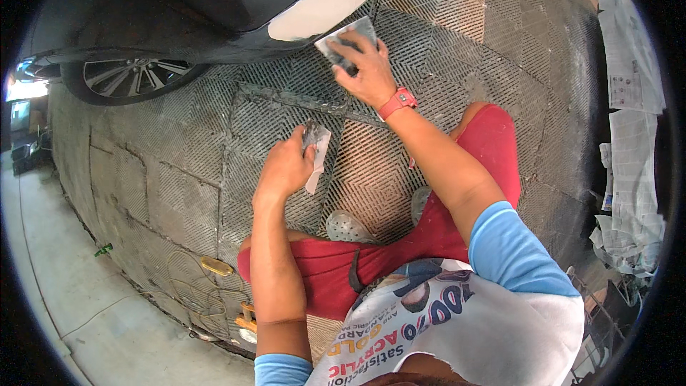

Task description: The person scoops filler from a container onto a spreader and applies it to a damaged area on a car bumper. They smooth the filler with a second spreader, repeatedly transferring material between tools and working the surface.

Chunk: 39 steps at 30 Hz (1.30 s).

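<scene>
A black car's lower body [179,14] carries a smooth white filler patch [325,11] near its right end. Just below the patch, my right hand [368,71] grips a flat, grey-and-white rectangular pad [363,28], its fingers spread over the face. I cannot tell whether the pad touches the car. My left hand [286,164], lower and to the left, is closed on a flat pale strip [318,164] with a dark, smudged upper end. That strip's exact kind is unclear. A red watch [398,102] is on my right wrist.
A car wheel [136,78] stands at the upper left. Patterned tiles [379,164] cover the floor under my grey clogs [348,227]. A yellow tool [216,266] lies beside a thin cord [179,282] at the lower left. Newspaper sheets [632,64] hang along the right side.
</scene>
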Available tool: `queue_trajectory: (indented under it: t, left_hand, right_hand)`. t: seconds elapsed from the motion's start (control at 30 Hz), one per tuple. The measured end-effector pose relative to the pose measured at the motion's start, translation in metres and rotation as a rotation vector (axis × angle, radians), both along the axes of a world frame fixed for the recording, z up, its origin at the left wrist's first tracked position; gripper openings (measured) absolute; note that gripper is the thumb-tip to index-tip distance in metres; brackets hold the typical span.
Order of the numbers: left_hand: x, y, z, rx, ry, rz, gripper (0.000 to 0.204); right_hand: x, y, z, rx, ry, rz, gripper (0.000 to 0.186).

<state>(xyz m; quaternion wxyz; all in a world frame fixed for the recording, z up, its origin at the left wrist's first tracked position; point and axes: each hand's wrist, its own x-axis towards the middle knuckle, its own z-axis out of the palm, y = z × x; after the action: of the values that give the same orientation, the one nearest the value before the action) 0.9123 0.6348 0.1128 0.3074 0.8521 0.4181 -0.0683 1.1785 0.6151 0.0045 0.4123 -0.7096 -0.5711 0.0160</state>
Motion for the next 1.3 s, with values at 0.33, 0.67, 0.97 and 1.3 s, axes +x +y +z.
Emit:
queue_trajectory:
  t: [0.33,0.67,0.97,1.3]
  left_hand:
    - [-0.002,-0.004,0.002,-0.017,-0.017,-0.011,0.048]
    - [-0.009,-0.007,0.006,-0.025,-0.004,0.003,0.048]
    - [0.001,-0.007,0.009,-0.012,-0.007,-0.026,0.047]
    - [0.011,-0.008,0.010,-0.049,0.008,-0.029,0.048]
  right_hand:
    - [0.096,0.048,0.010,0.243,0.154,-0.069,0.054]
    - [0.091,0.059,0.009,0.314,0.065,-0.065,0.051]
    - [0.045,0.027,-0.015,0.229,0.134,-0.022,0.055]
    - [0.095,0.026,0.003,0.427,1.802,-0.261,0.054]
